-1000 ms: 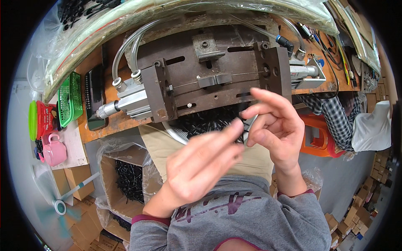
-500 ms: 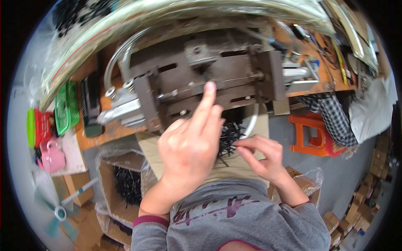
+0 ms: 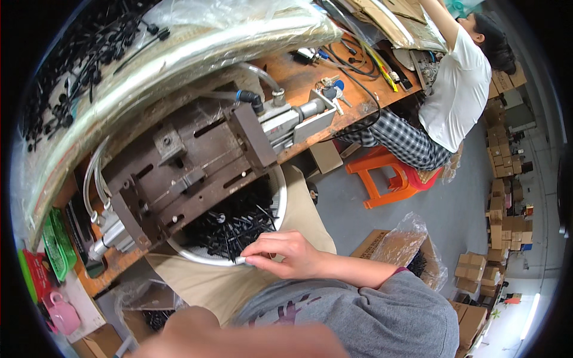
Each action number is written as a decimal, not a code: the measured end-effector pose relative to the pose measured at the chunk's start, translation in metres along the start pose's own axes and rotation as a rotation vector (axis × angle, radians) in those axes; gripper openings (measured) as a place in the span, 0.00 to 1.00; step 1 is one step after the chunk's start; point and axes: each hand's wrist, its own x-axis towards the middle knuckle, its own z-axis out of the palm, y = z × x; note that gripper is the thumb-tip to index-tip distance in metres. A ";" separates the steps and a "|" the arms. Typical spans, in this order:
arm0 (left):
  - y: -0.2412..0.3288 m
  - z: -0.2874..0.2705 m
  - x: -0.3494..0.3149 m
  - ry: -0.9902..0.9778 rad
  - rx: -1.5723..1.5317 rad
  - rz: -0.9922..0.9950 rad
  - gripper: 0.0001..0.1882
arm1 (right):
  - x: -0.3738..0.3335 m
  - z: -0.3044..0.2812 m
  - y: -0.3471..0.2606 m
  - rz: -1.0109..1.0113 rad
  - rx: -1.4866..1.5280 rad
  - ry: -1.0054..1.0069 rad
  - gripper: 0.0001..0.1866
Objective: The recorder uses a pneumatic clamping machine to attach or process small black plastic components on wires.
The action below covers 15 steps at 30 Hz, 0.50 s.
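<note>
At my right hand [image 3: 286, 253], the fingers are bent beside the rim of the white basin [image 3: 282, 200], grip unclear. Black pieces [image 3: 224, 231] lie inside this basin. My left hand [image 3: 194, 331], blurred, grip also unclear, has left the metal fixture [image 3: 209, 148] beyond the basin, so no hand touches it.
</note>
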 end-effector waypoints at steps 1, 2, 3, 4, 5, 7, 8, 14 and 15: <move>0.002 0.003 0.001 -0.018 -0.032 -0.025 0.15 | -0.002 0.001 -0.001 0.002 -0.004 -0.006 0.06; 0.003 0.006 0.001 -0.027 -0.057 -0.042 0.14 | -0.004 0.002 -0.001 0.003 -0.009 -0.014 0.06; 0.004 0.009 -0.002 -0.031 -0.069 -0.058 0.14 | -0.007 0.003 -0.002 0.003 -0.013 -0.023 0.06; 0.006 0.011 -0.001 -0.041 -0.083 -0.068 0.14 | -0.007 0.004 -0.002 0.000 -0.014 -0.018 0.06; 0.007 0.014 -0.003 -0.047 -0.093 -0.079 0.13 | -0.008 0.005 -0.003 -0.002 -0.015 -0.014 0.06; 0.011 0.019 -0.005 -0.058 -0.102 -0.090 0.13 | -0.008 0.005 -0.005 -0.018 -0.012 0.006 0.05; 0.012 0.021 -0.005 -0.063 -0.105 -0.094 0.13 | -0.008 0.005 -0.007 -0.030 -0.008 0.022 0.04; 0.024 0.036 -0.010 -0.068 -0.081 -0.111 0.12 | -0.009 0.005 -0.015 -0.032 -0.022 0.011 0.04; 0.027 0.039 -0.011 -0.061 -0.070 -0.116 0.12 | -0.009 0.004 -0.016 -0.012 -0.028 -0.007 0.04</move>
